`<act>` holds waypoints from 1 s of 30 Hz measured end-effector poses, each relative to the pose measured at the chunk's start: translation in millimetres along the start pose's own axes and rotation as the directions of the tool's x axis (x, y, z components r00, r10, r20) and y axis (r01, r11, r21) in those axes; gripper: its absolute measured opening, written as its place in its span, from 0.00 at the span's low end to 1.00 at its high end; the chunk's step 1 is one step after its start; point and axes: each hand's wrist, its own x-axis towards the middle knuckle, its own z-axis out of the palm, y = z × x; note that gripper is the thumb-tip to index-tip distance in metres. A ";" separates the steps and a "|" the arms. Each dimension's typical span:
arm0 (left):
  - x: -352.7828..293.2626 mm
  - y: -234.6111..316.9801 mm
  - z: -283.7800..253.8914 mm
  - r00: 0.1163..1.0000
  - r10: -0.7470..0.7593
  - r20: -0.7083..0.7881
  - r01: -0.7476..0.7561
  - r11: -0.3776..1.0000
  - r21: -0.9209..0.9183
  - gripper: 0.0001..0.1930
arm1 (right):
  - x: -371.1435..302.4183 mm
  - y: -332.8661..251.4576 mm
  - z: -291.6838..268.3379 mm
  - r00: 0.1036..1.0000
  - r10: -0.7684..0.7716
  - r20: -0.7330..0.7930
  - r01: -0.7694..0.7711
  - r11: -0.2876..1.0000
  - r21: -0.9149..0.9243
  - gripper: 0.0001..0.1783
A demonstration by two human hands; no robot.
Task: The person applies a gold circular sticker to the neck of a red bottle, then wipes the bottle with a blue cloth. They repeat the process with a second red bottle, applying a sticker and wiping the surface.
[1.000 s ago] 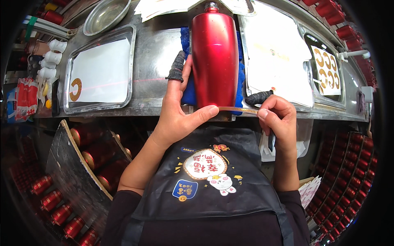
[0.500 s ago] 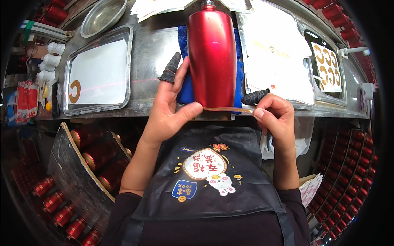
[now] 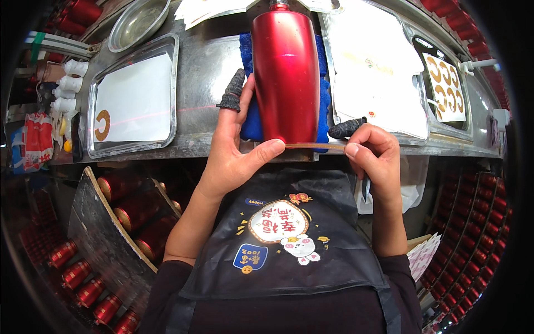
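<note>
A glossy red bottle (image 3: 285, 78) lies on a blue cloth (image 3: 253, 119), its neck pointing away and its base at the bench edge. My left hand (image 3: 231, 147) rests against it, fingers along its left side and thumb pressed at the base rim. Black finger cots cover one finger of each hand. A thin gold strip (image 3: 320, 146) runs along the base rim from the left thumb to my right hand (image 3: 375, 158), whose thumb and index finger pinch its free end. Below the right palm pokes a slim pointed metal tool (image 3: 365, 189), perhaps tweezers, mostly hidden.
At left, a metal tray (image 3: 173, 100) bears a white sheet with one gold C-shaped sticker (image 3: 103, 125). White sheets (image 3: 372, 67) lie right of the bottle, beside a tray with several gold stickers (image 3: 445, 86). Red bottles (image 3: 136, 209) fill racks below, and a metal bowl (image 3: 139, 25) stands behind.
My left thumb has slid a little to the right along the base rim, shortening the free stretch of gold strip. The right hand keeps its pinch, almost in place.
</note>
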 end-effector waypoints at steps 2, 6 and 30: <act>-0.4 1.1 0.3 1.000 -0.013 -0.011 0.012 0.997 -0.082 0.51 | 0.0 0.2 1.3 1.000 -0.003 -0.003 0.003 1.000 0.005 0.07; -1.8 4.0 -0.9 0.991 -0.108 -0.074 0.090 0.972 -0.216 0.50 | 0.2 -0.4 2.5 1.000 -0.017 -0.012 0.017 1.000 0.017 0.07; -16.7 -2.1 8.4 0.974 0.187 -0.125 -0.158 0.965 0.212 0.43 | 7.9 12.8 6.0 0.995 -0.091 -0.028 0.089 0.994 -0.065 0.06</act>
